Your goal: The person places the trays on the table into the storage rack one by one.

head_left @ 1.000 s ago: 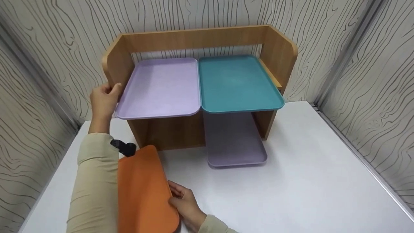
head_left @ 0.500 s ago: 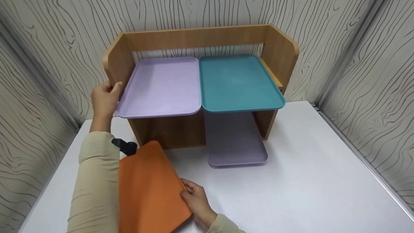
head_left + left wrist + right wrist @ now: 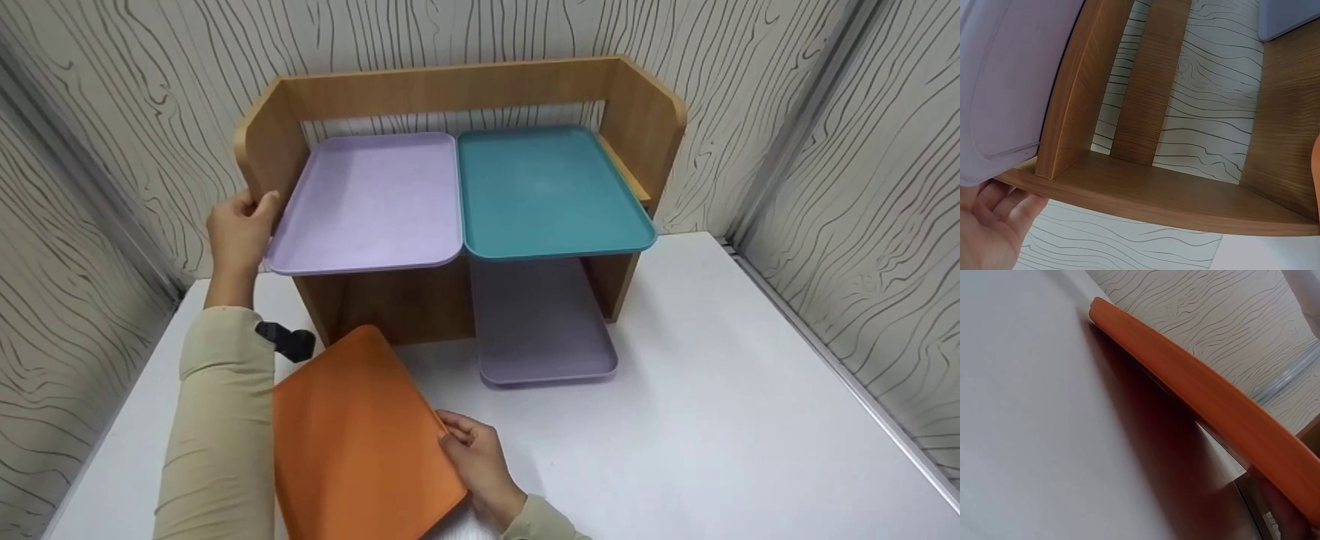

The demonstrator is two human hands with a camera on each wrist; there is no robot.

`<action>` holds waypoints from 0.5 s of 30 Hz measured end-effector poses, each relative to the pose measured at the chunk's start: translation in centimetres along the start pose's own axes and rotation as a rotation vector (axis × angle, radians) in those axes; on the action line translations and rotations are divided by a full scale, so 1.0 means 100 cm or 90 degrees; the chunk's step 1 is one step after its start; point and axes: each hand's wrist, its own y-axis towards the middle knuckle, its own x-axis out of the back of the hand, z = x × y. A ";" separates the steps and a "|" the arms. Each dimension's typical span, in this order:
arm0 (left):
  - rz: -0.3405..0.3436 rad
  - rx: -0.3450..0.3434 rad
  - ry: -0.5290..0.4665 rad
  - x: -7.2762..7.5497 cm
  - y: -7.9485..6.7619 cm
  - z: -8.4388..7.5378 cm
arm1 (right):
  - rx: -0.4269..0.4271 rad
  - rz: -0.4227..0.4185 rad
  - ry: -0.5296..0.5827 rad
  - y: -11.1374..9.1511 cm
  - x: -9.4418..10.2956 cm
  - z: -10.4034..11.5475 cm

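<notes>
My left hand (image 3: 241, 225) grips the left side panel of a wooden two-level shelf (image 3: 450, 91), beside a lavender tray (image 3: 379, 202). In the left wrist view, the fingers of that hand (image 3: 994, 228) curl over the panel's edge. My right hand (image 3: 482, 461) holds an orange tray (image 3: 367, 442) by its right edge, thumb on the top face. The tray is tilted in front of the shelf's lower left compartment, and the left sleeve hides part of it. In the right wrist view, the orange tray (image 3: 1202, 391) slants over the white table, casting a shadow.
A teal tray (image 3: 555, 195) lies on the upper level, right of the lavender one. A second purple tray (image 3: 547, 337) sticks out of the lower right compartment. The white table (image 3: 712, 420) is bounded by wood-patterned walls (image 3: 862, 195) with metal corner rails.
My right hand has moved to the right with the orange tray, whose far corner has shifted right and slightly up in view. The left hand stays on the side panel.
</notes>
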 end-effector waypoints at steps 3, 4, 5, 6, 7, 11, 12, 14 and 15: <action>-0.001 -0.003 0.004 0.000 0.000 0.001 | -0.001 -0.001 0.004 -0.002 0.006 0.002; 0.000 -0.003 0.005 0.000 0.000 0.001 | -0.002 -0.002 0.006 -0.002 0.008 0.002; 0.000 -0.003 0.005 0.000 0.000 0.001 | -0.002 -0.003 0.007 -0.003 0.010 0.003; 0.000 -0.003 0.007 0.000 0.000 0.001 | -0.003 -0.005 0.011 -0.003 0.011 0.004; 0.003 -0.001 0.007 -0.001 0.000 0.001 | 0.000 -0.008 0.012 -0.004 0.013 0.005; 0.007 0.003 0.004 -0.001 0.000 0.000 | 0.014 -0.017 0.004 -0.003 0.019 0.010; 0.007 0.003 0.004 0.000 0.000 0.000 | 0.016 -0.019 0.001 -0.002 0.021 0.011; 0.008 0.002 0.003 0.000 0.000 0.000 | 0.016 -0.022 -0.004 0.001 0.024 0.014; 0.009 0.002 0.003 0.000 0.000 0.001 | 0.014 -0.023 -0.004 0.003 0.025 0.015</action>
